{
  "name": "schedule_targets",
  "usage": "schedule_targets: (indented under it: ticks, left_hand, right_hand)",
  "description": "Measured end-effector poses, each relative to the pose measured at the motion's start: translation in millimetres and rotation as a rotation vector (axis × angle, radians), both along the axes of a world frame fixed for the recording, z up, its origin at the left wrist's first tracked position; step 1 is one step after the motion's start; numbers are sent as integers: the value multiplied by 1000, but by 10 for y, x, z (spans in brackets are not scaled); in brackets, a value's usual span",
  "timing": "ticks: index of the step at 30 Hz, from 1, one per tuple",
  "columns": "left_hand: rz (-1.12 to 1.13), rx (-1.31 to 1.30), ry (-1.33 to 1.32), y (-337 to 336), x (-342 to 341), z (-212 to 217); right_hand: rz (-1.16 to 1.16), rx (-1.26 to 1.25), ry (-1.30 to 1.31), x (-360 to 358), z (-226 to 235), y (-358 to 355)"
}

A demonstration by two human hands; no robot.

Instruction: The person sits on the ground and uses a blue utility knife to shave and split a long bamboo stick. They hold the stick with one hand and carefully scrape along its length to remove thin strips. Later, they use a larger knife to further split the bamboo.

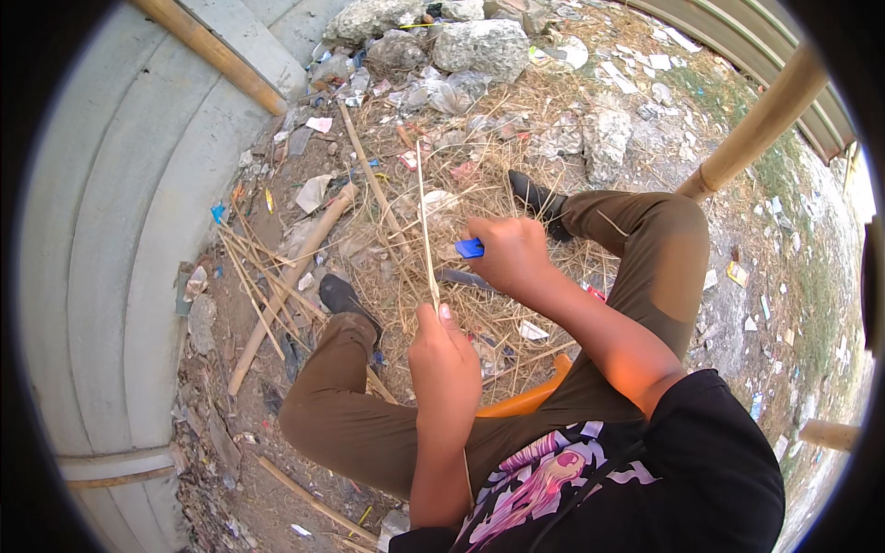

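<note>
1. A thin, pale strip (424, 212) of wood or bamboo, long and slender with a tapering far end, stands up out of the left hand, between the two shins and above the littered ground (406, 327).
2. The left hand (444, 359) is a fist whose fingers are wrapped around the strip's lower part, the thumb lying near the top; its forearm rises almost straight from the lower edge.
3. The right hand (510, 258) is just to the right of the strip, apart from it. Its fingers are curled around a blue tool (470, 248), of which a smooth, flat end juts out toward the strip. The forearm slants up and leftward from the shoulder, elbow bent.
4. Brown cloth trousers (350, 433) cover the spread, bent legs; between the thighs shows a smooth orange seat (521, 401).
5. Dry, tangled straw (479, 203) and paper scraps cover the ground around the dark shoes (346, 300).
6. Left of the strip lie a round, rough pole (293, 286) and narrow split sticks (251, 281).
7. Farther out are jagged pale rocks (479, 51), a grey panelled wall (157, 230) and a jointed bamboo post (761, 124).
</note>
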State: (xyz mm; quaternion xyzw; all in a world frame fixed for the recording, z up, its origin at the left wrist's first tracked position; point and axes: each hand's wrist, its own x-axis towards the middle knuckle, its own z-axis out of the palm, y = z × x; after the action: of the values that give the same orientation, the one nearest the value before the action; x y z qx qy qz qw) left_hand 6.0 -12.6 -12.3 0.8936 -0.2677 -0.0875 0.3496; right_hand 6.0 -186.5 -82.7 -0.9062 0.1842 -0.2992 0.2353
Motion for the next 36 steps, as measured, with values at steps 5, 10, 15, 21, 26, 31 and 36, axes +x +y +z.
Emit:
schedule_targets:
  ticks: [5, 10, 15, 21, 26, 31, 36]
  left_hand:
    - [15, 162, -122, 55, 9, -92]
    - [14, 250, -159, 5, -25, -128]
    - [2, 251, -268, 15, -65, -194]
    - [7, 279, -293, -3, -81, -223]
    - [-3, 284, -306, -12, -83, -211]
    - [-85, 295, -277, -48, -267, -245]
    - [-171, 185, -258, -22, -433, -168]
  right_hand:
    - [134, -96, 53, 52, -127, 203]
    - [159, -129, 103, -37, -149, 266]
    - [107, -112, 217, -5, -92, 235]
    - [60, -147, 173, 38, -144, 186]
    - [-25, -163, 209, 96, -70, 81]
    - [-218, -92, 306, 194, 8, -380]
    - [-486, 106, 502, 137, 55, -830]
